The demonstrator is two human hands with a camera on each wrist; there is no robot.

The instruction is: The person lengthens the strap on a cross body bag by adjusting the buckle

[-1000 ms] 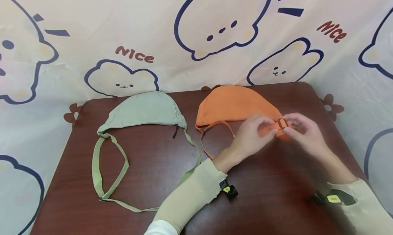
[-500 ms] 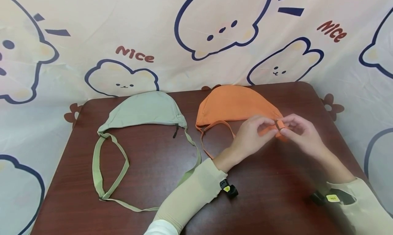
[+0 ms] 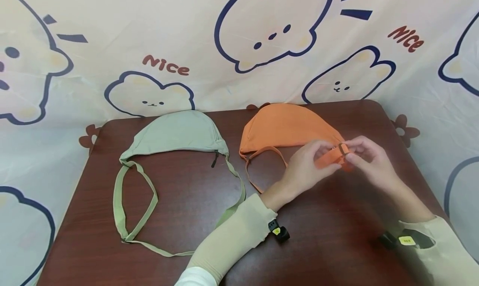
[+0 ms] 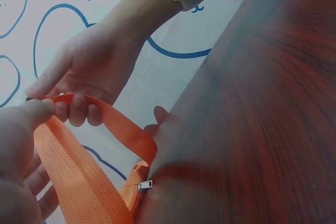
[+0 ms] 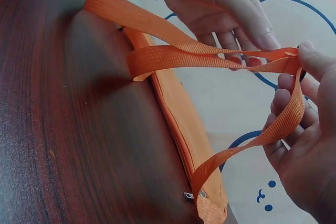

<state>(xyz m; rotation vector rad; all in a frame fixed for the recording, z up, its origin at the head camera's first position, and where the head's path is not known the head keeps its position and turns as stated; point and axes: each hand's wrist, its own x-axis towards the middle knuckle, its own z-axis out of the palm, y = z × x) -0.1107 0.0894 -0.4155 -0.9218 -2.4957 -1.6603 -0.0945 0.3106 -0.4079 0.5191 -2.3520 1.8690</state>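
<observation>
An orange waist bag (image 3: 288, 126) lies at the back right of the table, its webbing strap (image 5: 173, 59) lifted at the right end. My right hand (image 3: 374, 161) pinches the strap at a dark slider buckle (image 3: 343, 149) between thumb and forefinger. To the left of the buckle, my left hand (image 3: 304, 163) holds the strap between thumb and fingers. In the right wrist view, two lengths of strap run to the buckle and a third hangs in a curve towards the bag. The buckle is mostly covered by fingers in both wrist views.
A pale green waist bag (image 3: 177, 132) lies on the left of the brown table (image 3: 307, 244), with its looped green strap (image 3: 119, 198) spread in front. My left forearm crosses part of that strap. A printed cloth (image 3: 209, 49) hangs behind the table.
The buckle tilts away and then back between my fingers. My left thumb has dropped slightly from the buckle, showing more of the strap. Both bags stay in place.
</observation>
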